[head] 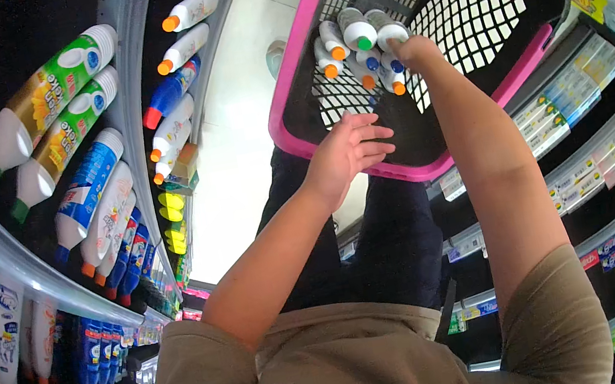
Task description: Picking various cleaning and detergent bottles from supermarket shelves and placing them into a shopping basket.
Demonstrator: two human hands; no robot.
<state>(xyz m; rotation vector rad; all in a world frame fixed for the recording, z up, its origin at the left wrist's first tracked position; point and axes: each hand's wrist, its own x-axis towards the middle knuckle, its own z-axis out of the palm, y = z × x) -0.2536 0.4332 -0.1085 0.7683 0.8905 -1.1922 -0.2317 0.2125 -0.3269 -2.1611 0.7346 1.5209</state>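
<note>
A black plastic shopping basket with a pink rim [299,143] stands before me, holding several white bottles with orange, blue and green caps. My right hand [417,51] reaches in over them, its fingers at the cap end of a white bottle [386,26] at the right of the group; the cap is hidden by the fingers. Beside it lies a white bottle with a green cap [357,28]. My left hand [347,155] hovers over the basket's near left corner, fingers spread, holding nothing.
Shelves on the left carry green and white bottles [47,95], blue bottles with red caps [91,356] and white bottles with orange caps [197,9]. Shelves on the right hold rows of small boxes [598,70]. Pale floor tiles [231,174] show between the left shelf and the basket.
</note>
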